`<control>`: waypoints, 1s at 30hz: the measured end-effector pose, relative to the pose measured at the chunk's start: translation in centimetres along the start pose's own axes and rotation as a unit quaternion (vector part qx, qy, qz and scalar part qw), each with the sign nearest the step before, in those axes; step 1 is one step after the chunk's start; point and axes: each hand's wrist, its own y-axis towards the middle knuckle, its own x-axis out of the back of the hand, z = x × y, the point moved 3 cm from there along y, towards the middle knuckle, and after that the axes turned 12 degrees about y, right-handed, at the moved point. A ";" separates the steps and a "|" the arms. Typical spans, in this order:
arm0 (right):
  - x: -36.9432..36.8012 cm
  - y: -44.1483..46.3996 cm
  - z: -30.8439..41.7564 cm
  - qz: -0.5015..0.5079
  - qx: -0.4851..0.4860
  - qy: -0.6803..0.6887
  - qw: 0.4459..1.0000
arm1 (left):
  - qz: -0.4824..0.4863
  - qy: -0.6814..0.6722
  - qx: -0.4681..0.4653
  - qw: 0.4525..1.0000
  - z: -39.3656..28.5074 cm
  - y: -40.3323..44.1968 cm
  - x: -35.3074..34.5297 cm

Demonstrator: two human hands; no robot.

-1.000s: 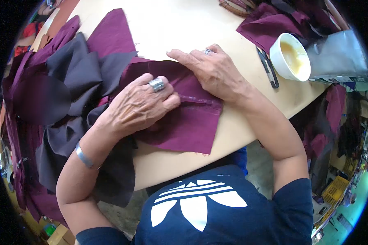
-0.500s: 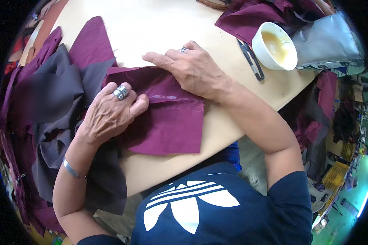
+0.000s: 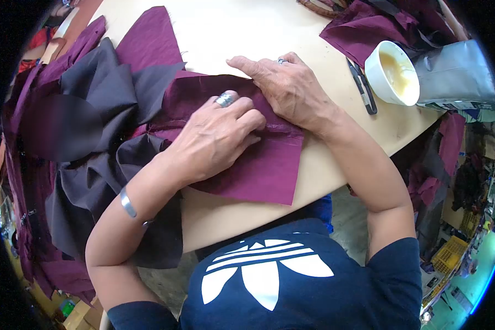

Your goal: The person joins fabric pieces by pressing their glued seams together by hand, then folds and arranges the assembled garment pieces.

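Note:
A maroon fabric piece (image 3: pixel 258 179) lies on the cream table, with a whitish shiny streak along a crosswise seam or fold. My left hand (image 3: pixel 214 135) rests on its middle, fingers curled and their tips hidden against the cloth; whether anything is in them cannot be seen. At the fabric's upper right edge lies my right hand (image 3: pixel 294 91), index finger stretched left past the edge, the other fingers partly bent, thumb hidden. Dark grey fabric (image 3: pixel 102 187) is bunched at the left and meets the maroon piece.
A white bowl (image 3: pixel 373 71) of yellowish paste stands at the right beside a silver pouch (image 3: pixel 456 74). Dark-handled scissors or a similar slim tool (image 3: pixel 362 88) lie by the bowl. More maroon cloth (image 3: pixel 363 27) is heaped behind. The table's front edge (image 3: pixel 258 217) runs close to my body.
My left hand has slid right across the maroon fabric, over the whitish streak and closer to my right hand. My right hand stays at the fabric's upper edge. The whole view has shifted slightly.

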 end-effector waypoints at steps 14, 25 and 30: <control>0.1 -0.1 -0.2 -0.003 -0.012 0.022 1.000 | -0.076 -0.037 -0.004 0.996 -2.3 1.2 -1.6; 0.0 0.0 0.1 0.014 0.008 -0.004 1.000 | 0.033 0.171 0.022 0.984 1.8 -2.7 2.3; 0.2 0.1 0.2 0.029 0.000 -0.008 1.000 | 0.035 0.186 0.054 0.981 4.1 -5.1 3.0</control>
